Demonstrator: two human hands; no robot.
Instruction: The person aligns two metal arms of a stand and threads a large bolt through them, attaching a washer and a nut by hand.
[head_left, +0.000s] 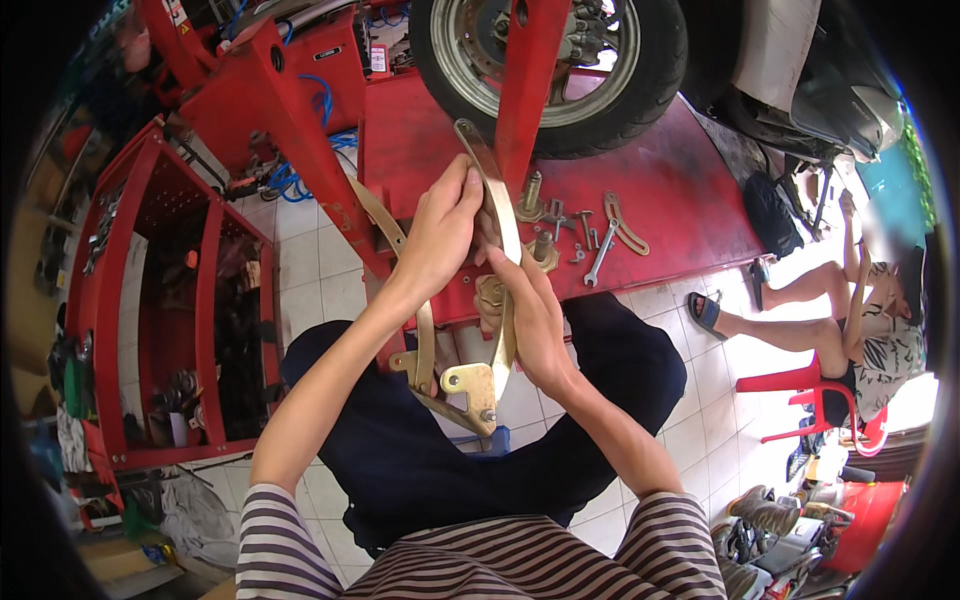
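Note:
Above my lap I hold a gold-coloured metal bracket (pixel 470 393) with two long curved arms that meet at a bolted plate near my knees. My left hand (pixel 440 220) is closed on the upper part of the right-hand curved arm, its fingertips partly hidden behind the metal. Lower down on the same arm, my right hand (pixel 537 322) is wrapped round it, thumb pointing up. The other curved arm passes behind my left wrist. Just beyond my hands, on a red platform (pixel 670 190), lie an open-end wrench (pixel 601 254), a slotted curved plate (pixel 626 224) and several bolts (pixel 585 222).
A wheel with a tyre (pixel 660 75) stands on the platform behind a red upright post (pixel 530 90). A slanted red beam (pixel 310 140) rises at left, near a red shelf cart (pixel 150 300). At right, a person (pixel 835 330) sits on a red chair (pixel 780 380) beside metal parts (pixel 770 530).

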